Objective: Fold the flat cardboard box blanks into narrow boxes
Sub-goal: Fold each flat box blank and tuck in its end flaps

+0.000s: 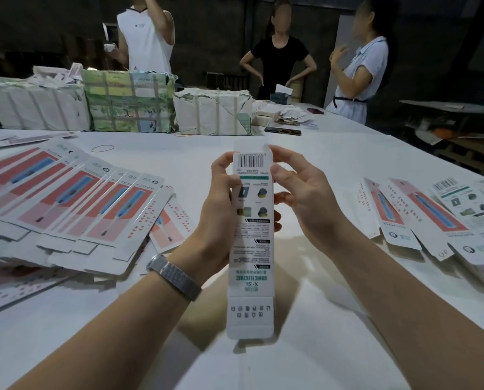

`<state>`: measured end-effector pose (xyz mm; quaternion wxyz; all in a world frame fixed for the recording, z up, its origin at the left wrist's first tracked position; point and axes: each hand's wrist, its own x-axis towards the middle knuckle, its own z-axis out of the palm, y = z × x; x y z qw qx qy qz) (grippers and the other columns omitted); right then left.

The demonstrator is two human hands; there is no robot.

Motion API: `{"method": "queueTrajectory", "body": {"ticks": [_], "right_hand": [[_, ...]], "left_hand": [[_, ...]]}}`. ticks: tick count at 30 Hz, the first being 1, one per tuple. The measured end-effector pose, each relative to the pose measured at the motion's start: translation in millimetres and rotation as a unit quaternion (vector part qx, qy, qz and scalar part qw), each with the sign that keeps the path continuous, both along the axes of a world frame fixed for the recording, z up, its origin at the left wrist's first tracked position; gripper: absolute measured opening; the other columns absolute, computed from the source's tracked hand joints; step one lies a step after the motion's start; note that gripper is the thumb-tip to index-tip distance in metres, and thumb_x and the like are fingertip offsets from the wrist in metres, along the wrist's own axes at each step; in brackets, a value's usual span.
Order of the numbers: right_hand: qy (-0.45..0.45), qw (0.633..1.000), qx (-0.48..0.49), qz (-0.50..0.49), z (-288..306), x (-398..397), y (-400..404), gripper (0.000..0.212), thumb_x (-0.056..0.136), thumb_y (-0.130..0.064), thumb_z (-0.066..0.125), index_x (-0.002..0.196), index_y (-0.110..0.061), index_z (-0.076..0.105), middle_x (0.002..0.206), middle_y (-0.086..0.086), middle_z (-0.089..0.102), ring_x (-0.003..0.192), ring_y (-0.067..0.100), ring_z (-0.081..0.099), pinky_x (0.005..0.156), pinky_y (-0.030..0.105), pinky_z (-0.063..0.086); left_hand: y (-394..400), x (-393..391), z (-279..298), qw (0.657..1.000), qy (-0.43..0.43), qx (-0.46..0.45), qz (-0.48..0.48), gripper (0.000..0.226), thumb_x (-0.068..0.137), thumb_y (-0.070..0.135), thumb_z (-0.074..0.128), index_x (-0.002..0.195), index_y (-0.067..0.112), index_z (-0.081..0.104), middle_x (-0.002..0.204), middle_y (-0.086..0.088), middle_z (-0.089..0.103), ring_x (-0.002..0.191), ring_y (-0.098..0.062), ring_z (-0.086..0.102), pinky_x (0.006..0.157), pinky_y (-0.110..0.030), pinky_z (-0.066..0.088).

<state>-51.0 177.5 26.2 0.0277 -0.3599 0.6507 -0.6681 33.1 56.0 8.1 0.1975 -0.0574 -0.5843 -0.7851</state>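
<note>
White table, flat blanks fanned at our left. We hold narrow box upright, centre: left hand grips its side, right hand pinches barcode end.

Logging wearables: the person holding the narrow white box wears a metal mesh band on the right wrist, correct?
Not quite. The head view shows the silver metal mesh band on the left wrist; both hands, left and right, hold the narrow white cardboard box.

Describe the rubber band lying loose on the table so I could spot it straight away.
Start at the white table, then the fanned flat blanks on the left. Just beyond them, before the wrapped bundles, lies the rubber band: a thin open loop, the only unprinted thing there.
</note>
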Motion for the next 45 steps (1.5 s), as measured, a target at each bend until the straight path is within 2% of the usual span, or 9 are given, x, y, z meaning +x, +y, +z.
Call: {"method": "queueTrajectory", "body": {"ticks": [3, 7, 14, 19, 24, 29, 35, 40, 45], "right_hand": [[-0.002, 0.999, 0.011, 0.036, -1, 0, 0, 0.030, 0.093, -0.033, 0.046, 0.116, -0.026, 0.064, 0.105, 0.005, 0.071, 0.091, 0.017, 0.064, 0.074, 0.038, 0.051], [0.004, 0.999, -0.003, 0.045, -1, -1, 2, 0.024, 0.094, -0.030, 0.046, 0.101, -0.012, 0.059, 0.089, -0.002, 0.072, 0.079, 0.013, 0.065, 0.069, 0.028, 0.053], [-0.030, 0.996, -0.056, 0.068, 0, -3, 2, 0.015, 0.090, -0.023, 0.054, 0.103, -0.016, 0.057, 0.092, -0.005, 0.073, 0.084, 0.014, 0.067, 0.075, 0.027, 0.054], [-0.060, 0.993, -0.083, 0.067, 1, -4, 3, 0.032, 0.087, -0.020, 0.057, 0.117, -0.031, 0.054, 0.093, -0.006, 0.070, 0.093, 0.018, 0.069, 0.084, 0.035, 0.055], [-0.042, 0.995, -0.053, 0.071, 4, -3, 6, 0.014, 0.089, -0.020, 0.053, 0.094, -0.015, 0.065, 0.084, -0.001, 0.070, 0.081, 0.014, 0.065, 0.070, 0.027, 0.053], [-0.062, 0.996, -0.050, 0.046, 6, -5, 8, 0.028, 0.090, -0.033, 0.056, 0.073, -0.013, 0.049, 0.073, 0.000, 0.067, 0.077, 0.020, 0.065, 0.070, 0.033, 0.054], [-0.061, 0.997, -0.030, 0.034, 6, -5, 8, 0.011, 0.080, -0.020, 0.061, 0.086, -0.011, 0.063, 0.073, -0.001, 0.067, 0.069, 0.017, 0.066, 0.062, 0.027, 0.055], [-0.031, 0.999, -0.023, -0.006, 7, -4, 9, 0.010, 0.087, -0.013, 0.060, 0.084, -0.010, 0.069, 0.070, -0.001, 0.069, 0.066, 0.020, 0.069, 0.058, 0.034, 0.056], [-0.027, 0.998, -0.030, -0.038, 7, -5, 7, 0.014, 0.091, -0.013, 0.058, 0.081, -0.012, 0.067, 0.067, -0.003, 0.068, 0.065, 0.017, 0.070, 0.056, 0.030, 0.056]], "left_hand": [[0, -1, -1, 1.000, -0.003, -0.019, 0.008, 0.029, 0.107, 0.026, 0.027, 0.131, 0.030, 0.042, 0.087, -0.013, 0.073, 0.068, -0.032, 0.068, 0.061, -0.043, 0.058], [1, 0, -1, 0.999, -0.020, -0.046, 0.004, 0.027, 0.106, 0.031, 0.028, 0.129, 0.036, 0.043, 0.089, -0.014, 0.074, 0.068, -0.034, 0.070, 0.059, -0.040, 0.058], [-2, 1, 2, 0.998, -0.031, -0.047, -0.019, 0.031, 0.108, 0.029, 0.026, 0.135, 0.034, 0.040, 0.087, -0.012, 0.073, 0.071, -0.035, 0.071, 0.060, -0.039, 0.058], [2, 2, 2, 0.998, -0.048, -0.034, -0.019, 0.034, 0.109, 0.032, 0.028, 0.140, 0.046, 0.032, 0.088, -0.015, 0.073, 0.070, -0.036, 0.071, 0.059, -0.039, 0.058], [5, 3, 2, 0.998, -0.051, -0.027, -0.040, 0.035, 0.109, 0.032, 0.028, 0.138, 0.048, 0.038, 0.088, -0.018, 0.070, 0.069, -0.037, 0.070, 0.058, -0.039, 0.057], [9, 1, -2, 0.994, -0.057, -0.076, -0.048, 0.028, 0.109, 0.033, 0.026, 0.134, 0.040, 0.039, 0.086, -0.014, 0.071, 0.068, -0.033, 0.069, 0.059, -0.037, 0.057], [12, -2, -3, 0.991, -0.065, -0.107, -0.041, 0.025, 0.110, 0.041, 0.029, 0.133, 0.047, 0.035, 0.094, -0.023, 0.066, 0.067, -0.029, 0.069, 0.058, -0.035, 0.057], [14, -1, -3, 0.991, -0.045, -0.113, -0.057, 0.031, 0.110, 0.039, 0.030, 0.136, 0.056, 0.033, 0.100, -0.032, 0.061, 0.066, -0.028, 0.068, 0.059, -0.034, 0.057], [14, -1, -4, 0.990, -0.033, -0.122, -0.059, 0.036, 0.110, 0.038, 0.029, 0.139, 0.059, 0.029, 0.096, -0.024, 0.063, 0.066, -0.026, 0.069, 0.060, -0.034, 0.057]]}}
